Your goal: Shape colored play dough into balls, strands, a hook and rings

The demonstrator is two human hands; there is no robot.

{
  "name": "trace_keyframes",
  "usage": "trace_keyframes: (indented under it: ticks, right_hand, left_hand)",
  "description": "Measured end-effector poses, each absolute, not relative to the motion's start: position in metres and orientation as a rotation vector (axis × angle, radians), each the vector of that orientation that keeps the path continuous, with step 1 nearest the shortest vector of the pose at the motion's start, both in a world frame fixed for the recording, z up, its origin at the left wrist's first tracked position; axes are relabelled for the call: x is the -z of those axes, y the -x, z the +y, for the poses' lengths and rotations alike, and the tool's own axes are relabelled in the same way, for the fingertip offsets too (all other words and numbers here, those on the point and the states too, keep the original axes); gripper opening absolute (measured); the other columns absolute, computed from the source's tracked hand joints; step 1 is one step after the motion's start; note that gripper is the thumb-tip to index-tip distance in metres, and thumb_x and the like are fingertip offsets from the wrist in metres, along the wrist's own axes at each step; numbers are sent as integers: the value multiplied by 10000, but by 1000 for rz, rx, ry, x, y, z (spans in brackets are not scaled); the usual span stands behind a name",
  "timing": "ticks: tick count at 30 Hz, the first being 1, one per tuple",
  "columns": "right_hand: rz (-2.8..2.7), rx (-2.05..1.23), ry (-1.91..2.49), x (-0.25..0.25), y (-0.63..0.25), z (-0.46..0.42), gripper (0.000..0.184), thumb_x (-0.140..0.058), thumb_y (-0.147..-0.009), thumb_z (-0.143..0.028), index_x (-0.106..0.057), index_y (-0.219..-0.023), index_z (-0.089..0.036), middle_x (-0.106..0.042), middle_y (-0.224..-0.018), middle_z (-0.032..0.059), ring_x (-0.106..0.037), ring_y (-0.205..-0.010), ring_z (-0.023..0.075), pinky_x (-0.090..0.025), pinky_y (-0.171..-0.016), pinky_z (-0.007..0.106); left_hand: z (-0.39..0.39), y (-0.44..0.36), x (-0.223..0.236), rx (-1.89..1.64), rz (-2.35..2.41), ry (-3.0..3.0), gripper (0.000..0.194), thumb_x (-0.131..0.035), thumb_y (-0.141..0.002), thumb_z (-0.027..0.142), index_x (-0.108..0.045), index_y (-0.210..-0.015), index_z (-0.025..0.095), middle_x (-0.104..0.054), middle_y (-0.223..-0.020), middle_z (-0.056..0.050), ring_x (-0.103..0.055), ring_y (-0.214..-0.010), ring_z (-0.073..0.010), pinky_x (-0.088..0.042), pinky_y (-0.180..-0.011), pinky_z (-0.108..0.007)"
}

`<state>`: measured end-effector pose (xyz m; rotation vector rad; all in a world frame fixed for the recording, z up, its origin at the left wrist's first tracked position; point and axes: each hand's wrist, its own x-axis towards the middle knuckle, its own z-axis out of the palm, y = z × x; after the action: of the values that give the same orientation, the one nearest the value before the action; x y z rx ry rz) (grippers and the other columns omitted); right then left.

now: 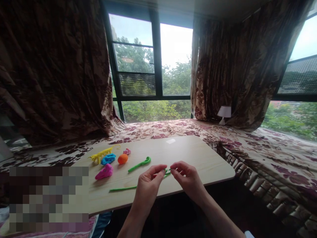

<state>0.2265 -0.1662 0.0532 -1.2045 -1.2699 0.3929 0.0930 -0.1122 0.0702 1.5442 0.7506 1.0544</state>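
My left hand (150,180) is closed in a pinch, with a small bit of green modelling clay showing at its fingertips. Close beside it, my right hand (185,173) also pinches, and a tiny green piece shows at its fingertips. A long thin green clay strip (122,189) lies along the table and passes behind my left hand; a green end shows again between the hands. Beyond the left hand rests a thicker green clay stick (139,164) with a curled end.
On the pale table (188,152) lie a yellow clay animal figure (102,154), a blue lump (108,159), an orange ball (123,159), a small pink piece (127,151) and a magenta lump (104,172). A white scrap (170,141) lies farther back. A lamp (224,114) stands by the curtain.
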Motion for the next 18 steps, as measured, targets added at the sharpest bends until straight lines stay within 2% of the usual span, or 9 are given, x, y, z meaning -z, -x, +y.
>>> trace_keyframes:
  ticks: [2,6,18]
  right_hand:
    - [-1274,-392,1214,-52,-226,-166,89,-541,-760,-218,-607,-805,-178,-590,-695,-4,-492,-580,102,-390,-512,211]
    - [-1282,-361,1226,-53,-226,-165,90,-542,-760,-220,-608,-806,-178,-601,-716,2,-513,-611,111,-404,-536,218]
    - [-1352,-338,1261,-54,-224,-167,73,-529,-768,-202,-598,-788,-188,-598,-736,-11,-517,-620,101,-399,-532,213]
  left_hand:
    - [-112,-94,-69,-1058,740,-1494,267,-637,-668,298,-646,-899,164,-665,-829,-37,-583,-793,-158,-432,-750,-261]
    - [-111,-94,-66,-1078,729,-1470,208,-661,-646,291,-632,-795,149,-653,-741,-20,-583,-736,-139,-439,-708,-242]
    - [-111,-94,-66,-1050,723,-1478,199,-652,-654,294,-616,-782,146,-647,-729,-17,-575,-721,-131,-439,-689,-229]
